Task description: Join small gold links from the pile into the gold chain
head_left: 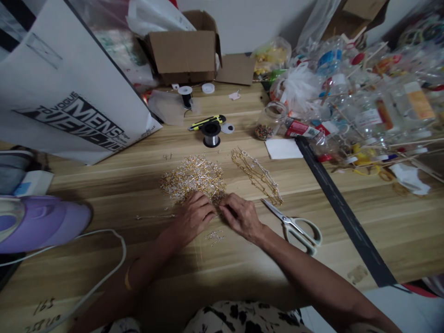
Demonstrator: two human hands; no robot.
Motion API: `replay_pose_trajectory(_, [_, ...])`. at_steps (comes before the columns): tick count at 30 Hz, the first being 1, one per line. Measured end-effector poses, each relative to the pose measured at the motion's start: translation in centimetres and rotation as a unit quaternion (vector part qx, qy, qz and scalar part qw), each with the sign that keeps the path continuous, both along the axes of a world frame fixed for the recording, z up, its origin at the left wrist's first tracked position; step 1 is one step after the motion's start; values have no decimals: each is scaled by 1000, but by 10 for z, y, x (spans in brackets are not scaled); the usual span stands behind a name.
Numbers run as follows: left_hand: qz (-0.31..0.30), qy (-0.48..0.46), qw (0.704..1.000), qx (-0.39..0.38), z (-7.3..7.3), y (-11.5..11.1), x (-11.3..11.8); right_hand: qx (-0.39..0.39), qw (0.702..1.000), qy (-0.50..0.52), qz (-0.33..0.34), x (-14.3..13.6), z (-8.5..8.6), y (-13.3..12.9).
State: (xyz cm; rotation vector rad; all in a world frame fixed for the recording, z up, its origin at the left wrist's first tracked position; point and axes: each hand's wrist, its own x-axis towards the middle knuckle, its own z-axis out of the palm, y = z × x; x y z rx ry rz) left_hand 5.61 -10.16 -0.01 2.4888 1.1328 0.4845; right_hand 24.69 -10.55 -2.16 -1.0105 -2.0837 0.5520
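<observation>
Wood-grained tabletop [388, 217] filled most of my remote feed, with a pale wall [239, 27] behind it. I had the left hand [196, 215] and the right hand [241, 215] close together at the near edge of a heap of gold and silver pieces [194, 175], fingers curled and tips drawn in. From my distance I could not tell whether anything was pinched between them; whatever was there was too small or hidden.

Just nearer me than the fingers lay a small silver cluster [215, 237], and a thin strand [157, 216] ran out to the left of the left hand. Right of the heap, apart from it, several long gold and silver chains [265, 177] lay side by side. I judged those to be finished lengths, and by the heap's size I reckoned most of the linking or sorting was left to do.

Farther out, open scissors [293, 224] rested beside the right forearm. Beyond the heap I saw a spool of silvery wire [211, 135] next to a yellow cutter [206, 122], and a clear jar [268, 121] with beads at its bottom. Plastic bottles [374, 101] crowded the far right, and a cardboard box [185, 51] stood at the back.
</observation>
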Motion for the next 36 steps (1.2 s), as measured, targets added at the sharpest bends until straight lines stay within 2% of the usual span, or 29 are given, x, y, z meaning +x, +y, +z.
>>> replay_pose_trajectory(10, [-8,3,1000,9,0,1,1,-4,1000,-2,2,0,-1,0])
replay_pose_trajectory(16, [-10,19,999,26,5,0,3,2,1000,1,1,0,-1,0])
replay_pose_trajectory(20, [30,-57,998,27,6,1,4,2,1000,6,1,0,-1,0])
replay_pose_trajectory(25, [67,-178,982,15,2,5,2,2,1000,13,1,0,-2,1])
replay_pose_trajectory(30, [116,-251,960,-45,0,8,0,0,1000,9,4,0,0,1])
replay_pose_trajectory(36, [148,-293,934,-139,1,8,-2,-5,1000,16,3,0,1,0])
